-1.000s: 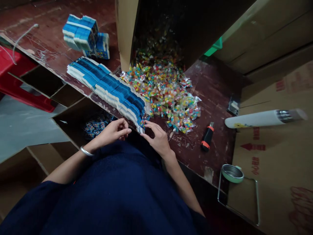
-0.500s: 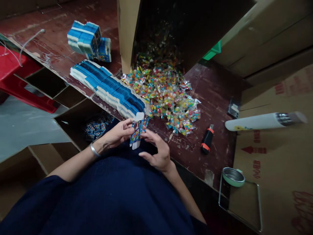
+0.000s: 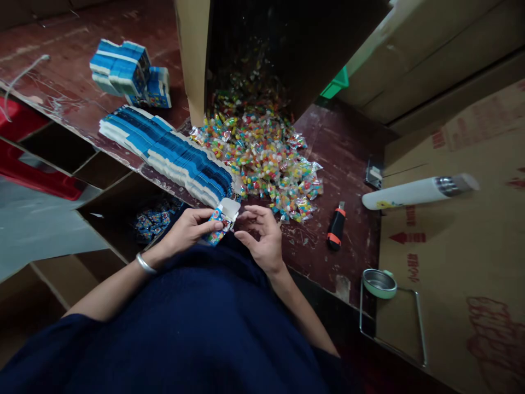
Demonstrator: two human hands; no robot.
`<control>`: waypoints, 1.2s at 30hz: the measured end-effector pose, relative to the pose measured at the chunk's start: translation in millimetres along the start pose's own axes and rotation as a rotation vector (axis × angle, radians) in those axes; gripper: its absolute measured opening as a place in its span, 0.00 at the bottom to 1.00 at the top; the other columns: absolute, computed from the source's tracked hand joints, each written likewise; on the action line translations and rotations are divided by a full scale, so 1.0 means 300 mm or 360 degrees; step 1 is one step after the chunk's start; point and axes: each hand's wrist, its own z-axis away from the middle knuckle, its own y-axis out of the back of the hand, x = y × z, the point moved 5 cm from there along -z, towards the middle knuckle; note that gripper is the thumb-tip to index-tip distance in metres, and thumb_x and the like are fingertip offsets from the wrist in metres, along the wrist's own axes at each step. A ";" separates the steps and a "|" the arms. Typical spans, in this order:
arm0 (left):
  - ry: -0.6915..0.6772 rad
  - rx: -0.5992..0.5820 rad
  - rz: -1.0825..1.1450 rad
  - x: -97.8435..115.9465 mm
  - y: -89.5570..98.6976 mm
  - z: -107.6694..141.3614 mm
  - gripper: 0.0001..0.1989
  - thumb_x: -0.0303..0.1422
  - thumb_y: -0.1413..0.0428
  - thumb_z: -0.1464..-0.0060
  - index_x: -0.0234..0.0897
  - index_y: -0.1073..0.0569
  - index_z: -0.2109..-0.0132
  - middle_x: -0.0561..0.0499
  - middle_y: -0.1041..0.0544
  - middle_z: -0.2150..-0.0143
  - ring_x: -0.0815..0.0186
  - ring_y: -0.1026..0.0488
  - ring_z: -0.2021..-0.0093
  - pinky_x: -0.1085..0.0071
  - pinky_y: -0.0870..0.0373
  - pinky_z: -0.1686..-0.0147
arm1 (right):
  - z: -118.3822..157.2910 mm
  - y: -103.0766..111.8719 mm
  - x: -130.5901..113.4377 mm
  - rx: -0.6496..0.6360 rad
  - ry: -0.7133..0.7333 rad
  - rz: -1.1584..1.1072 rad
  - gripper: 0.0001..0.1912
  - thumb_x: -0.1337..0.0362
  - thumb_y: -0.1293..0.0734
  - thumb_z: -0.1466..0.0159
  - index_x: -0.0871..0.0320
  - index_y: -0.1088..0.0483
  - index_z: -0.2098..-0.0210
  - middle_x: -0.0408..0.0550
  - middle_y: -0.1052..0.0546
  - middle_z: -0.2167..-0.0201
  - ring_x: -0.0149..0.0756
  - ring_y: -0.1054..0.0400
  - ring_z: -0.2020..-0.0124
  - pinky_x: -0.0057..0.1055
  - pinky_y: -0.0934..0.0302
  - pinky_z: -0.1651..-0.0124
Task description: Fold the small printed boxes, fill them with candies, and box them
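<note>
My left hand (image 3: 190, 230) pinches a small printed blue candy box (image 3: 219, 225), held tilted over my lap with its white top flap raised. Just to its right is my right hand (image 3: 263, 236), fingers apart and curved, with nothing in it. Beyond the box, a long row of flat blue-and-white folded cartons (image 3: 172, 150) lies along the table edge. Clear packets of colourful jelly beans (image 3: 266, 158) spill out of a big cardboard box (image 3: 193, 60) lying on its side.
Strapped carton bundles (image 3: 123, 65) stand at the back left. A utility knife (image 3: 336, 227) lies on the red-brown table (image 3: 307, 257), near a white bottle (image 3: 404, 194) and a metal cup in a wire holder (image 3: 379, 283). Below left, an open carton holds filled boxes (image 3: 153, 221).
The box in my left hand has opened from a flatter shape and tilted. My right hand has drawn slightly away from it. The whole view has shifted a little.
</note>
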 end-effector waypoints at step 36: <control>-0.0303 0.0259 -0.0025 -0.032 -0.010 0.011 0.19 0.30 0.35 0.45 0.39 0.32 0.49 0.49 0.26 0.55 0.65 0.24 0.55 0.71 0.22 0.57 | -0.067 -0.048 0.030 0.0045 -0.0157 -0.0424 0.12 0.56 0.23 0.41 0.54 0.26 0.68 0.43 0.22 0.66 0.34 0.27 0.63 0.32 0.31 0.56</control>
